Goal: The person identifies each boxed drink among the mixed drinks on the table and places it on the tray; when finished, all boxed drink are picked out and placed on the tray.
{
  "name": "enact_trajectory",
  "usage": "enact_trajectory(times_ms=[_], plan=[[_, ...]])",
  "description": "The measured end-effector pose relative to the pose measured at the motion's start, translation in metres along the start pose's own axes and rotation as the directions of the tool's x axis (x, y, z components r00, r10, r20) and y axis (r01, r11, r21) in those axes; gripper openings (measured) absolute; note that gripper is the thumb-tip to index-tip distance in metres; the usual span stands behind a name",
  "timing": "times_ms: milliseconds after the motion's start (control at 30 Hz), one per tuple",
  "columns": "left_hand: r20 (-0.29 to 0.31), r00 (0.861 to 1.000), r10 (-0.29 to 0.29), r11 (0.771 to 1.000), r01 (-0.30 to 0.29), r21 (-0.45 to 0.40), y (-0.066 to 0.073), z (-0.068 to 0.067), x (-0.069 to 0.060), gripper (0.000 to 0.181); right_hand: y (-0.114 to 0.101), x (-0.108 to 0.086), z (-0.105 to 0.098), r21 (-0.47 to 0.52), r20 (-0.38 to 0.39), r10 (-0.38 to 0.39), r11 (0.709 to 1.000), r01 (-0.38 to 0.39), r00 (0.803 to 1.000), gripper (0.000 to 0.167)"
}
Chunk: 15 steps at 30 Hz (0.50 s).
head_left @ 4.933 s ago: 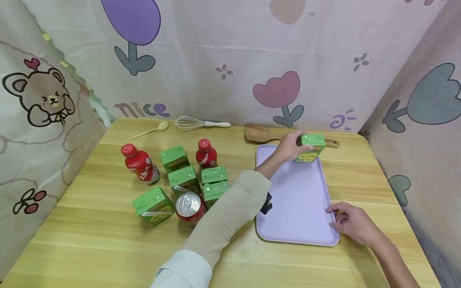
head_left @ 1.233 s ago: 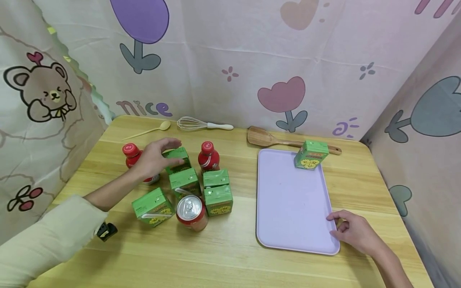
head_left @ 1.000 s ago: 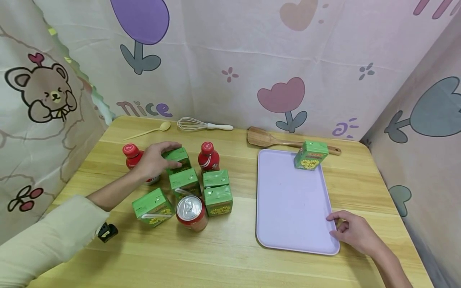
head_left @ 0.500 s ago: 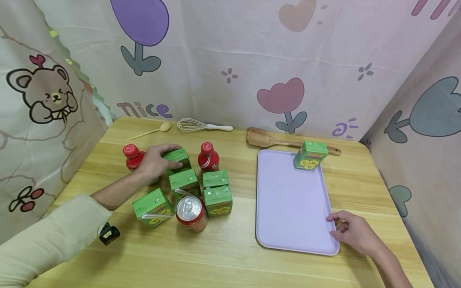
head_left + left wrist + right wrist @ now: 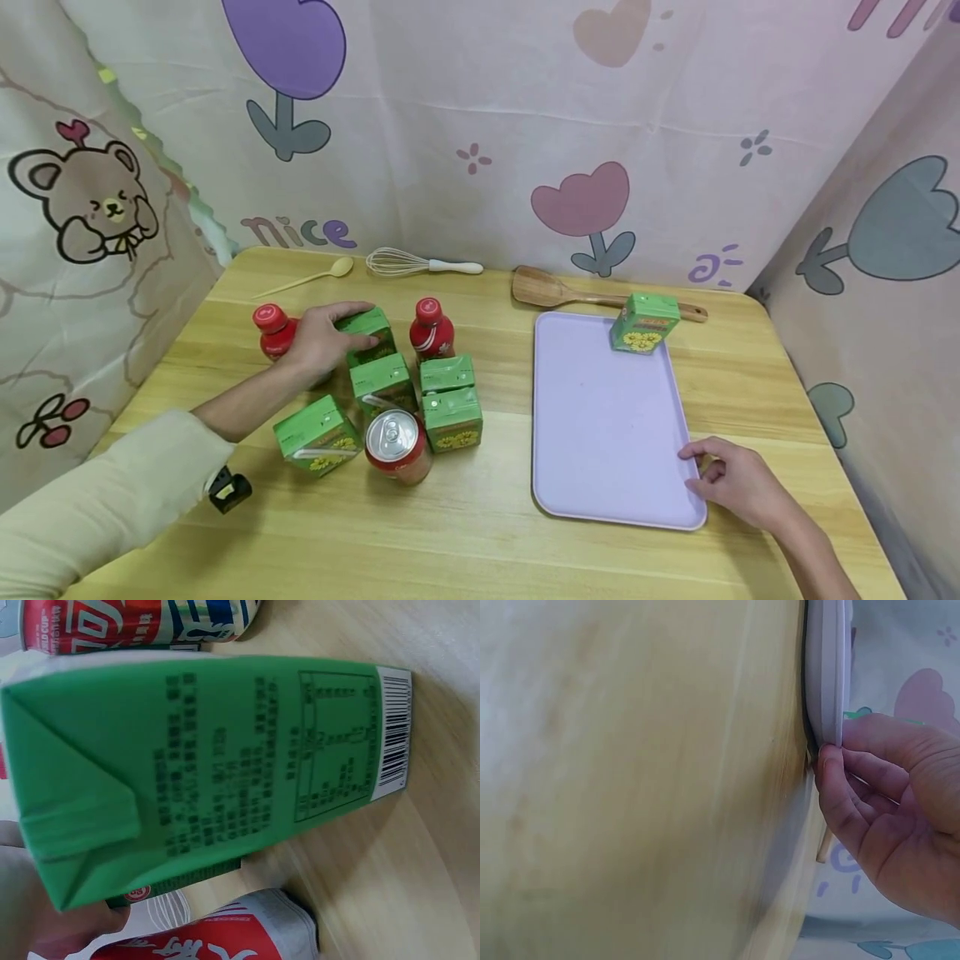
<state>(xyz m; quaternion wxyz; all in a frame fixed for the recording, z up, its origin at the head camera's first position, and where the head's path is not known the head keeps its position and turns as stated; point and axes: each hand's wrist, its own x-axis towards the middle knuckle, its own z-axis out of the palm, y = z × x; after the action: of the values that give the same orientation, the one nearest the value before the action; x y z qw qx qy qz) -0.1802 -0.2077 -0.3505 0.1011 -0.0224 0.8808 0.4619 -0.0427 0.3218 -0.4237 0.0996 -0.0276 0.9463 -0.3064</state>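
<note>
At the back of the drinks group, my left hand [image 5: 322, 340] grips a green drink carton [image 5: 375, 330], thumb on its near side and fingers on its far side. That carton stands at the table's left half. In the left wrist view, another green carton [image 5: 225, 765] fills the front and hides most of the held carton [image 5: 184, 879]. My right hand [image 5: 738, 483] pinches the right rim of a lilac tray [image 5: 607, 417], thumb and fingers on its edge, also clear in the right wrist view. One green carton [image 5: 645, 325] stands upright in the tray's far right corner.
Around my left hand stand two red bottles [image 5: 431, 329], a red can [image 5: 397, 450] and several green cartons [image 5: 452, 417]. A yellow spoon [image 5: 341, 267], a whisk [image 5: 420, 262] and a wooden spatula [image 5: 543, 287] lie along the back edge, before a printed curtain.
My left hand has let go of the carton at the tray's far right corner and moved left to the back carton, where its fingers have closed on it. The right hand stays on the tray.
</note>
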Motion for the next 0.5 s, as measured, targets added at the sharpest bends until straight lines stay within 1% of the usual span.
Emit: enact_trajectory(times_ms=[133, 400, 500], plan=[[-0.008, 1.0, -0.006, 1.0, 0.006, -0.002, 0.005, -0.004, -0.001, 0.061, 0.0, 0.001, -0.001, 0.002, 0.01, 0.002, 1.0, -0.002, 1.0, 0.033], [0.002, 1.0, 0.017, 0.999, -0.017, 0.031, 0.017, -0.014, -0.004, 0.06, 0.0, 0.001, -0.001, 0.003, 0.013, 0.01, 1.0, -0.01, 1.0, 0.033], [-0.006, 0.999, 0.043, 0.998, -0.043, 0.051, 0.022, -0.017, -0.005, 0.06, 0.0, 0.0, -0.001, -0.002, 0.012, 0.012, 1.0, -0.012, 1.0, 0.033]])
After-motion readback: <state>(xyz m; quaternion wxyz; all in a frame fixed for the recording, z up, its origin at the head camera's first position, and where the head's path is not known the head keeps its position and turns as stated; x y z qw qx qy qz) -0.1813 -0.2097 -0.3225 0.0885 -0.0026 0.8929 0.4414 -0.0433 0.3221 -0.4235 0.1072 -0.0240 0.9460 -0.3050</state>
